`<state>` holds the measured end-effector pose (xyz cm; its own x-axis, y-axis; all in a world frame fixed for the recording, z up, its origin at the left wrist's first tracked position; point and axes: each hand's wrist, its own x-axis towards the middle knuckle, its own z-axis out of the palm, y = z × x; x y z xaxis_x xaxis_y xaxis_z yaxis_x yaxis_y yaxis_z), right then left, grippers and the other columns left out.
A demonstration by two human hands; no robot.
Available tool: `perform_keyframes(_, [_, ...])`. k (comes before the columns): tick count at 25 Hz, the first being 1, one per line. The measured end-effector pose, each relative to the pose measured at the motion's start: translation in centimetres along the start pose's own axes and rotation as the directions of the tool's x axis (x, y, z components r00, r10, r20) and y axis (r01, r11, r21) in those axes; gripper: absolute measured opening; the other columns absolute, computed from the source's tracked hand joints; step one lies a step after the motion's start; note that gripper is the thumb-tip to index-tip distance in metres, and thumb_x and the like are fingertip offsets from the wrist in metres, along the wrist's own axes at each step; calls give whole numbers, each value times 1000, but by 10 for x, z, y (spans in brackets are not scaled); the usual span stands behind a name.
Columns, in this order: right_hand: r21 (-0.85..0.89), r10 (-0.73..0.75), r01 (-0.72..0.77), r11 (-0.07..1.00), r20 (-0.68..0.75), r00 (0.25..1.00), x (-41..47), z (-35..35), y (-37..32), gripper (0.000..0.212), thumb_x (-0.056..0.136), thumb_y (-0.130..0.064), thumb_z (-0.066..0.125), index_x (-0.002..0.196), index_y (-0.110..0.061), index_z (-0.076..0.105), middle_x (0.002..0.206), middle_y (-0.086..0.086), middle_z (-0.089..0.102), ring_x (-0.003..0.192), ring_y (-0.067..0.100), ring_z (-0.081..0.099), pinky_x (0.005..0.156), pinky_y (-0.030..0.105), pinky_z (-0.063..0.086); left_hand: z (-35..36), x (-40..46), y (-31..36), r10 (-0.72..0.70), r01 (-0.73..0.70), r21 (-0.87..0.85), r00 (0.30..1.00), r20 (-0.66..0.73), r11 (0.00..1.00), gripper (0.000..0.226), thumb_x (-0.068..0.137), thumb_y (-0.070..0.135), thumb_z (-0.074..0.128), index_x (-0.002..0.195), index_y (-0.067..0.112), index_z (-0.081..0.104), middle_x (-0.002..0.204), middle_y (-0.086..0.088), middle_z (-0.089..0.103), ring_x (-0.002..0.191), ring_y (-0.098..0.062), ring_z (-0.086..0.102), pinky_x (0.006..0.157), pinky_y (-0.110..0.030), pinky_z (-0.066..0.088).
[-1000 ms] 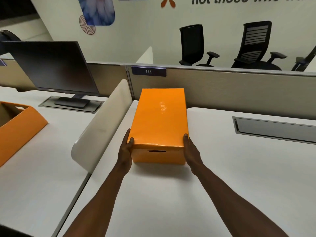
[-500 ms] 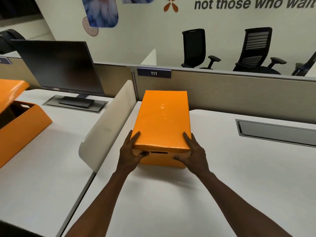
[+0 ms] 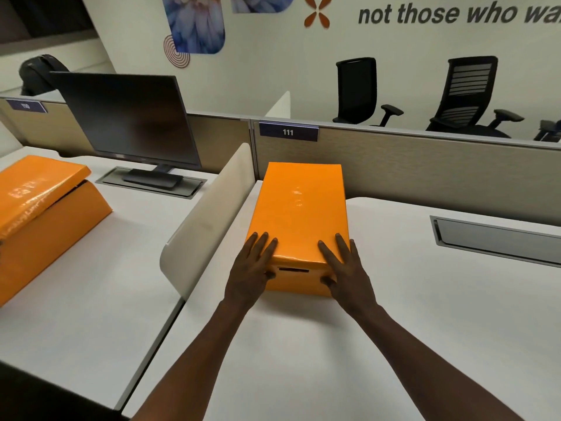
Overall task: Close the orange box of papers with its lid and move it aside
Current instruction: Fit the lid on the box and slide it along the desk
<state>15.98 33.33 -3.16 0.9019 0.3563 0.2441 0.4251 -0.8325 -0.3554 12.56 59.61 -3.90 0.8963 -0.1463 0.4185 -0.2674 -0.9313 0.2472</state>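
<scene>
Both palms have slid up from the box's sides onto the lid's near end. On the white desk (image 3: 394, 299) the orange box (image 3: 299, 279) lies straight ahead, long axis running away from me toward the partition (image 3: 425, 174), divider (image 3: 212, 214) just left. Its lid (image 3: 299, 208) looks seated, though far corners are hard to judge. My left hand (image 3: 252, 268) and right hand (image 3: 343, 271) sit apart, fingers flat on top, thumbs against the near face, equally close.

White desks (image 3: 394, 299), beige partition (image 3: 425, 174) (tag "111"), two black chairs (image 3: 467, 95).
</scene>
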Motion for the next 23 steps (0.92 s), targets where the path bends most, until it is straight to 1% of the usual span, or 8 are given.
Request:
perform_keyframes(2, [-3, 6, -6, 1000, 8, 1000, 1, -1, -1, 96, 79, -27, 82, 156, -34, 25, 165, 9, 18, 148, 46, 19, 86, 58, 55, 1, 1, -2, -35, 35, -22, 999, 8, 999, 91, 78, 26, 86, 154, 20, 37, 160, -12, 42, 149, -39, 35, 98, -60, 55])
perform_keyframes(5, [-13, 5, -5, 1000, 2, 1000, 0, -2, -8, 91, 81, -26, 80, 156, -33, 28, 164, 9, 22, 148, 46, 20, 85, 56, 56, -5, 0, -9, -31, 32, -47, 999, 30, 998, 91, 77, 23, 86, 154, 20, 38, 160, -11, 42, 150, -37, 33, 96, -56, 57])
perform_keyframes(7, [-12, 13, -13, 1000, -9, 1000, -2, 2, -17, 89, 82, -25, 79, 156, -32, 29, 164, 10, 24, 147, 46, 22, 84, 55, 56, -9, 0, -18, -13, 15, -43, 999, 52, 999, 91, 76, 22, 87, 154, 20, 39, 160, -11, 42, 151, -36, 32, 100, -57, 55])
perform_keyframes(10, [2, 9, -9, 1000, -22, 1000, 1, 8, -31, 87, 82, -24, 79, 155, -31, 32, 163, 10, 27, 146, 47, 24, 81, 54, 58, -14, 1, -32, -16, 17, -34, 999, 49, 999, 90, 76, 18, 86, 154, 18, 40, 160, -12, 42, 151, -36, 31, 108, -60, 48])
perform_keyframes(13, [-5, -9, 9, 1000, -32, 999, 12, 7, -42, 84, 82, -24, 79, 153, -30, 35, 160, 11, 32, 144, 48, 28, 77, 52, 59, -24, 5, -44, -18, 19, -36, 999, 42, 999, 87, 77, 15, 86, 152, 15, 43, 158, -14, 44, 150, -36, 32, 112, -58, 44])
perform_keyframes(17, [-26, -47, 46, 999, -21, 999, 28, 14, -63, 81, 83, -24, 78, 153, -29, 37, 159, 12, 35, 144, 49, 29, 75, 52, 60, -35, 1, -64, -57, 57, -1, 998, 29, 998, 87, 77, 14, 85, 152, 15, 42, 157, -15, 45, 149, -38, 34, 111, -60, 44])
perform_keyframes(21, [-38, -52, 50, 998, -58, 997, 31, 29, -80, 85, 78, -24, 83, 151, -27, 40, 156, 13, 40, 140, 51, 35, 68, 48, 61, -38, -3, -79, -106, 104, 30, 994, 40, 994, 90, 75, 12, 86, 152, 16, 42, 158, -15, 44, 149, -39, 33, 110, -61, 44])
perform_keyframes(23, [-64, -52, 47, 997, -71, 996, 30, 33, -82, 86, 76, -25, 84, 151, -28, 40, 156, 13, 41, 139, 50, 36, 67, 47, 61, -38, -3, -80, -103, 100, 56, 993, 55, 993, 92, 74, 13, 88, 153, 18, 40, 158, -14, 45, 149, -38, 33, 110, -62, 43])
